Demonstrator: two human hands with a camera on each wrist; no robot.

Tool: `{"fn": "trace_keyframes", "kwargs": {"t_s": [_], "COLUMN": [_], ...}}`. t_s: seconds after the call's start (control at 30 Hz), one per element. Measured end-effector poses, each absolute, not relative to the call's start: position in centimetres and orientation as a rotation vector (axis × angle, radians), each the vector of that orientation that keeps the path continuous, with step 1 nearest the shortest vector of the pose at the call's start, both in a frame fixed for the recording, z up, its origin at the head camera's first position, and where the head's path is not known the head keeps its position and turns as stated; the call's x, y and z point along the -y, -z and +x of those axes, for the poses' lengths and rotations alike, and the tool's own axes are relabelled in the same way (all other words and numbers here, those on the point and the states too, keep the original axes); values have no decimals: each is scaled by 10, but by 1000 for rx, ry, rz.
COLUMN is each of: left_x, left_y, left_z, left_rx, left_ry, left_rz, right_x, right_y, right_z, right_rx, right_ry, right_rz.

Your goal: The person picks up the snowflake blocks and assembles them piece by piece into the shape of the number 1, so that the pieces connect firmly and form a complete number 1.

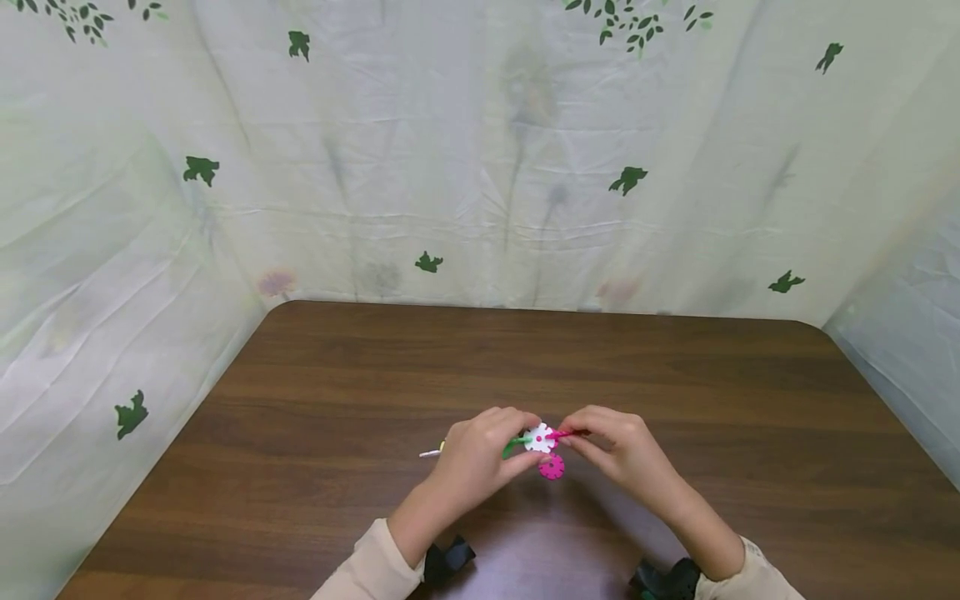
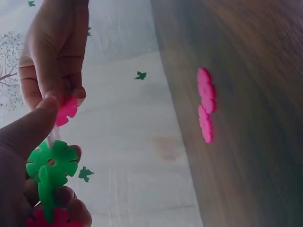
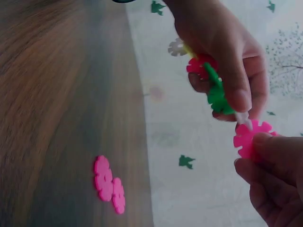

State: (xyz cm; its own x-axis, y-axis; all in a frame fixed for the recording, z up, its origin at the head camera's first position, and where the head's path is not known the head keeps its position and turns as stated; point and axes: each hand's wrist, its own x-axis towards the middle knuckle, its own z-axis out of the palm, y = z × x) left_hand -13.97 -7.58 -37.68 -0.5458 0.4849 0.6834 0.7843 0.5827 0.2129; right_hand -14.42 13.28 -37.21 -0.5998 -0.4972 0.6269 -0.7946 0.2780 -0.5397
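Observation:
Above the table, my left hand (image 1: 480,450) holds a chain of interlocking snowflake discs. Its thumb and fingers pinch the white disc (image 1: 534,444) at the chain's right end. Behind that come two green discs (image 2: 59,163), then a reddish-pink disc (image 3: 195,66), a sliver of a yellow disc (image 3: 191,52) and a pale disc (image 3: 176,48) at the far end. My right hand (image 1: 630,454) pinches a pink disc (image 3: 244,139) between thumb and fingers, its notched edge right at the white disc. Fingers hide parts of the chain.
Two loose pink discs (image 3: 103,178) lie side by side on the brown wooden table (image 1: 375,367), below the hands. Black wrist straps (image 1: 448,560) sit at both wrists. A pale curtain (image 1: 480,167) with leaf and bird prints surrounds the table's back and sides.

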Motion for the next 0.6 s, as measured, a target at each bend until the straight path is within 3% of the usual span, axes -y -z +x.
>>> {"fn": "trace_keyframes", "kwargs": {"t_s": [0.6], "left_x": [75], "left_y": [375], "left_z": [-141], "left_rx": [2260], "left_ry": [702], "left_rz": [-1065], "right_x": [-135], "right_y": [376], "right_z": [-144], "right_rx": [2345], "right_ry": [-1529], "right_rz": [975]}}
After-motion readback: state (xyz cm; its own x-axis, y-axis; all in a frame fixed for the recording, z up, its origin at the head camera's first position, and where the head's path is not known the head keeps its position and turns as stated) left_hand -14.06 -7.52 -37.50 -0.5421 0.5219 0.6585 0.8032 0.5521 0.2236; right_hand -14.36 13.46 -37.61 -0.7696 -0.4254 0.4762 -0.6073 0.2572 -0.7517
